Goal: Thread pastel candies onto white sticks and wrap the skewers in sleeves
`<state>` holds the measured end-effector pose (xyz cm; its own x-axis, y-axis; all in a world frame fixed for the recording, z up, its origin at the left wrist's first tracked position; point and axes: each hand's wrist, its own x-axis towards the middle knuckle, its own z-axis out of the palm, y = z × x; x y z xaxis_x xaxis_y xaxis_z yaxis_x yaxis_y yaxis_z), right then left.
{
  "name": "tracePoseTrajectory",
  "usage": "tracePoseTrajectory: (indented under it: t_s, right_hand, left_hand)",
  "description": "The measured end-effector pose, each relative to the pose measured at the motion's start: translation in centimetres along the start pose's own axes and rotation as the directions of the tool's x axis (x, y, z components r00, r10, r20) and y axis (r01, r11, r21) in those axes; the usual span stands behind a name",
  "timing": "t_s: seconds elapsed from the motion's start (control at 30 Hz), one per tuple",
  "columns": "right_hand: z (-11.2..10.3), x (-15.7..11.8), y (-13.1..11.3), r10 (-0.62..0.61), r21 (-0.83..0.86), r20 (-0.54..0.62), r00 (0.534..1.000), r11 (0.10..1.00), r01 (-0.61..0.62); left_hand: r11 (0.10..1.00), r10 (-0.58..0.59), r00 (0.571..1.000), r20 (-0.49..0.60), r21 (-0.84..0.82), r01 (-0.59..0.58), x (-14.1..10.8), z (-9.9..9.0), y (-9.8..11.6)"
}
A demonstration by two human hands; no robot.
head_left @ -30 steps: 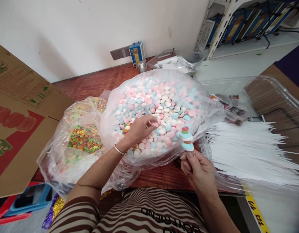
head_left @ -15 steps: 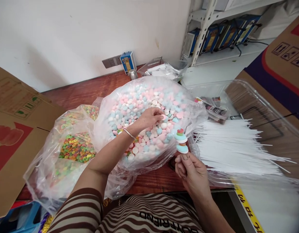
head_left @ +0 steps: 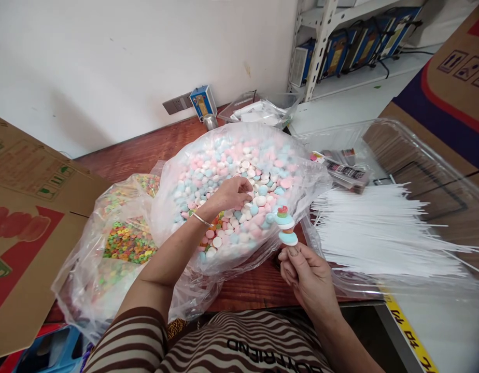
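My left hand [head_left: 236, 192] reaches into a big clear bag of pink, white and blue candies [head_left: 224, 155], its fingertips pinched together over the pile; whether a candy is between them is hard to see. Around its wrist is a pale bangle. To the right, my right hand [head_left: 307, 267] grips the bottom of an upright candy stack [head_left: 287, 228], with thumb and fingers closed just below it. The stack shows light blue and white pieces, an orange-brown layer and a red and green top. Its stick is hidden by the hand.
A bag of colourful ring pieces [head_left: 130, 241] lies left, beside a cardboard box [head_left: 25, 223]. White sticks [head_left: 379, 233] fill a clear tray at right. Behind are a clear bin [head_left: 290, 106], a metal cup [head_left: 210, 122] and a small blue box [head_left: 202, 102].
My left hand has drawn back slightly to the left over the candies. The pink candy seen at its fingertips earlier no longer shows clearly. My right hand still holds the stack.
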<state>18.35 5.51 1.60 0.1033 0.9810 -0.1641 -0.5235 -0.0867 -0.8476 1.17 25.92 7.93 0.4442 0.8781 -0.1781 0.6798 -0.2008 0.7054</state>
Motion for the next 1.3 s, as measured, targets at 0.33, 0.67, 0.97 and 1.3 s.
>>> tracePoseTrajectory:
  t_s: [0.33, 0.67, 0.97, 1.3]
  right_hand:
    - [-0.5, 0.0, 0.6, 0.016, 0.0, 0.025, 1.0, 1.0, -0.016]
    - [-0.4, 0.4, 1.2, 0.026, -0.018, 0.028, 0.999, 1.0, -0.025]
    - [-0.4, 0.5, 1.2, 0.032, -0.034, 0.017, 0.999, 0.999, -0.032]
    - [-0.3, 0.6, 1.2, 0.036, -0.033, 0.027, 0.999, 0.999, -0.036]
  left_hand:
    - [0.947, 0.175, 0.979, -0.106, 0.291, -0.138, -1.4, 0.7, 0.1]
    - [0.95, 0.259, 0.96, -0.108, 0.21, -0.233, -2.0, 1.6, -0.8]
    - [0.901, 0.382, 0.902, -0.202, 0.3, -0.315, -2.2, 2.0, -1.2]
    - [0.988, 0.128, 0.987, -0.093, 0.101, -0.119, -0.7, 0.1, -0.5]
